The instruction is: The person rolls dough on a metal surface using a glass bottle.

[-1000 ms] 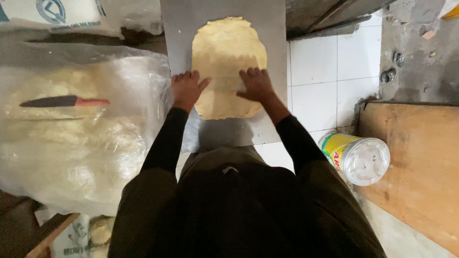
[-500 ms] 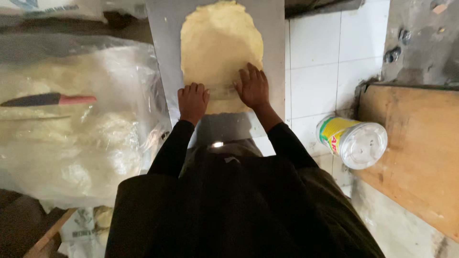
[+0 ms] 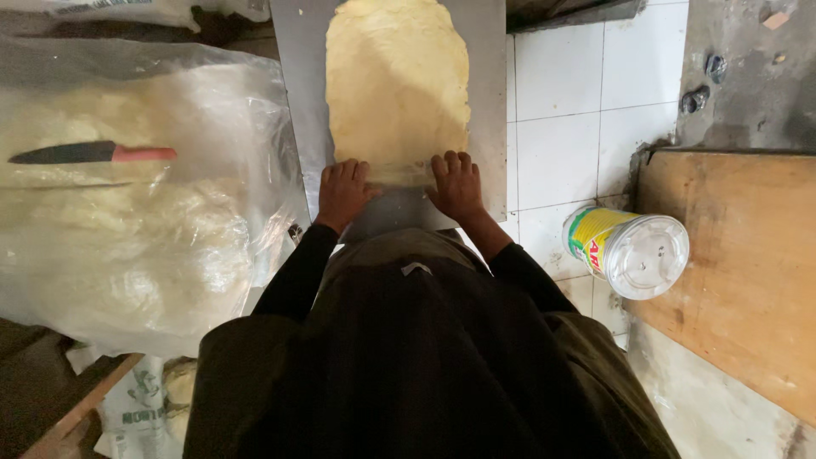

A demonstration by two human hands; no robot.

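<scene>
A flat, pale yellow sheet of dough [image 3: 397, 81] lies lengthwise on a grey metal board [image 3: 487, 102] in front of me. My left hand [image 3: 342, 192] and my right hand [image 3: 456, 184] rest palm down on its near edge, about a hand's width apart, fingers pointing away from me. Between the two hands runs a thin pale strip [image 3: 399, 174]; I cannot tell whether it is a rolled dough edge or a slim pin. Neither hand closes around anything. Black sleeves cover both arms.
A big clear plastic bag of dough [image 3: 127, 238] fills the left, with a red-handled knife [image 3: 93, 153] lying on it. On the right, a yellow can with a clear lid [image 3: 633, 251] lies beside a wooden board [image 3: 739, 255]. White tiles [image 3: 569, 110] lie beyond.
Both hands have drawn back toward me along the dough, down to its near edge. The dough sheet looks longer and narrower than before.
</scene>
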